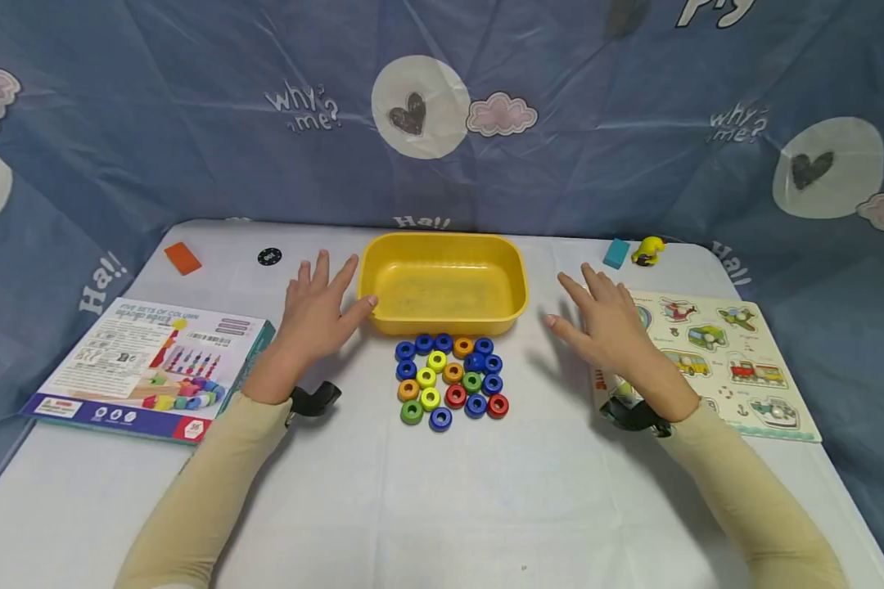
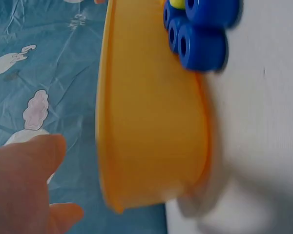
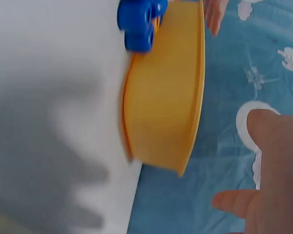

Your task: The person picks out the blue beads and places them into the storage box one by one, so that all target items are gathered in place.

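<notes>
A yellow plastic tub (image 1: 442,325) stands at the back middle of the table with nothing in it. In front of it lie several coloured ring beads (image 1: 453,373), mostly blue, with yellow, orange, green and red ones among them. My left hand (image 1: 315,315) hovers just left of the tub, fingers spread, its thumb overlapping the tub's edge in the head view. To the right of the tub, my right hand (image 1: 602,323) is held with spread fingers, partly over a picture board. Both palms hold nothing. In the left wrist view, blue beads (image 2: 202,46) sit against the tub's side wall (image 2: 151,107).
On the left lies a printed toy box (image 1: 147,368); on the right, the picture puzzle board (image 1: 737,360) with vehicles. Along the back are an orange block (image 1: 182,258), a black disc (image 1: 269,257), a blue block (image 1: 615,254) and a small yellow figure (image 1: 648,250). A printed cloth (image 1: 442,188) hangs behind.
</notes>
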The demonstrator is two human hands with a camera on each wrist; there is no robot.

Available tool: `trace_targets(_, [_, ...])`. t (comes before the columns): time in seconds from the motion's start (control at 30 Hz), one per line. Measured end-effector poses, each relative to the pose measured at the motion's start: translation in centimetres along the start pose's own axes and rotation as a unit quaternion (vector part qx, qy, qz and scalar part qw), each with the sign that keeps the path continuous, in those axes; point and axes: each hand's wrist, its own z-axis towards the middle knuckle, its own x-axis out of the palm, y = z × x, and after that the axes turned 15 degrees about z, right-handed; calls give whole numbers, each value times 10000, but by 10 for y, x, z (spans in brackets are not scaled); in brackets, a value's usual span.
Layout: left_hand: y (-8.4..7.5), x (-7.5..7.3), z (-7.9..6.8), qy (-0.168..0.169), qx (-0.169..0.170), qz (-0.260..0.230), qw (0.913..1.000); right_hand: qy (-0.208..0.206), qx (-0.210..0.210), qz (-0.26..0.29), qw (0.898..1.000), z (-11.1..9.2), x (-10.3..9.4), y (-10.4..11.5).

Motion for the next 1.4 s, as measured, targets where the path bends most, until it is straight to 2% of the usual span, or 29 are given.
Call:
trace_targets(0.17, [-6, 11, 2, -169, -19, -559, 9983, -95, -382, 289, 9988, -9, 19, 13])
trace_targets(0.3, [-2, 19, 1, -373, -183, -1433, 9888, -104, -579, 697, 9958, -17, 33, 22])
trace_targets(0.4, [1, 26, 1, -463, -297, -2238, 9731, 46, -642, 1025, 9926, -20, 42, 28])
trace_targets(0.53, [0, 37, 3, -414, -379, -3126, 9482, 400, -711, 1440, 9862, -22, 53, 34])
trace_targets(0.67, [-5, 44, 4, -346, -593, -3785, 9231, 623, -757, 1807, 9786, -20, 64, 37])
trace_targets(0.83, [-10, 48, 4, -352, -848, -4528, 8869, 537, -861, 2300, 9679, -17, 73, 38])
trace_targets(0.93, [-12, 49, 4, -333, -917, -4798, 8720, 512, -888, 2486, 9632, -16, 76, 37])
trace_targets(1.07, [-13, 50, 3, -357, -997, -4916, 8644, 567, -757, 2661, 9593, -13, 77, 37])
trace_targets(1.2, [-11, 52, 4, -398, -1077, -4946, 8615, 648, -634, 2756, 9570, -12, 78, 38])
trace_targets(1.4, [-9, 51, 3, -316, -1095, -5010, 8579, 644, -713, 2704, 9579, -11, 78, 37])
